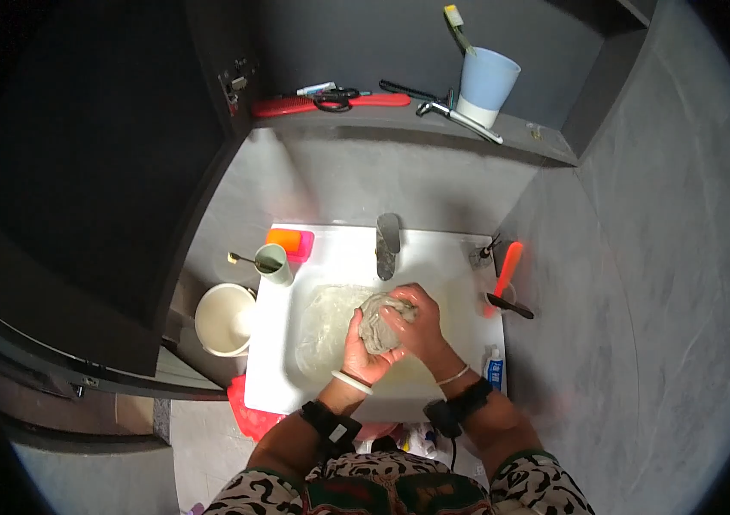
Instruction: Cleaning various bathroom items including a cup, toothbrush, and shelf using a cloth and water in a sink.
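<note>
A wet, crumpled grey cloth (378,325) is bunched up between my two hands above the washbasin. From below and the left, my left hand (365,355) cups it. My right hand (418,320) presses on its upper right side, fingers curled over the folds. Beneath them the white washbasin (278,360) holds cloudy water (329,322). Just behind my hands stands a dark tap (387,241) with its lever on top. The underside of the cloth and part of my left fingers are hidden.
On the basin's left rim are an orange soap bar (284,240) and a green cup (273,265) with a toothbrush. A white bucket (223,320) stands left. A toothpaste tube (494,370) and red-orange comb (508,270) sit right. Overhead, a shelf (365,122) carries a blue cup (488,80); a dark cabinet door (94,193) hangs left.
</note>
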Demonstrator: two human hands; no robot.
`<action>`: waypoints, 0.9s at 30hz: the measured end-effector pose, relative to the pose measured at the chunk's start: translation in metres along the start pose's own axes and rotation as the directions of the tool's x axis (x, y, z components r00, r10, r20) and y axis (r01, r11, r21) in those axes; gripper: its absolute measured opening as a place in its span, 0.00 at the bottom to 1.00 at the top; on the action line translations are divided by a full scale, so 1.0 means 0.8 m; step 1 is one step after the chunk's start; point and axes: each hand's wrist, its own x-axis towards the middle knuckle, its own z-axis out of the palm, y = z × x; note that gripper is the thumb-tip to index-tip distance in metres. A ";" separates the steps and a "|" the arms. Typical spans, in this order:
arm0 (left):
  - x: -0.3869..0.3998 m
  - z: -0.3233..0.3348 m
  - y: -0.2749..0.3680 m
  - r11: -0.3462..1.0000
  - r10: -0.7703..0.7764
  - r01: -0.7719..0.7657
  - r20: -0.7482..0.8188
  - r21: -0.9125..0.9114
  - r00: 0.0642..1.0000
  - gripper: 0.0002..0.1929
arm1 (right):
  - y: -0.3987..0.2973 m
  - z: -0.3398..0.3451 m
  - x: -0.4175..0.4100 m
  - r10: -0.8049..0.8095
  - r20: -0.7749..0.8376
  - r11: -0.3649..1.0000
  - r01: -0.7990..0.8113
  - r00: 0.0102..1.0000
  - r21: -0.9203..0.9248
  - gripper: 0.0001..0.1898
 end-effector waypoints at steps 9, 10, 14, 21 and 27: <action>0.006 0.047 0.017 0.046 0.690 -0.375 0.242 0.926 0.682 0.18 | 0.067 0.009 -0.019 0.549 0.424 -0.013 -0.499 0.721 0.866 0.12; 0.000 0.061 0.018 -0.257 0.608 -0.342 0.426 0.904 0.670 0.17 | 0.063 0.005 -0.015 0.530 0.572 -0.181 -0.576 0.626 0.798 0.14; -0.012 0.082 0.021 -0.594 0.358 -0.399 0.673 0.699 0.647 0.12 | 0.058 0.003 0.004 0.441 0.695 -0.204 -0.691 0.568 0.694 0.17; -0.038 0.083 0.017 -0.736 0.033 -0.438 0.673 0.517 0.739 0.09 | 0.133 0.041 -0.005 0.243 0.855 0.357 -0.862 0.459 0.361 0.10; -0.038 0.072 0.013 -0.722 -0.212 -0.616 0.748 0.314 0.629 0.10 | 0.097 0.043 0.016 0.024 0.930 0.894 -0.425 0.367 0.144 0.11</action>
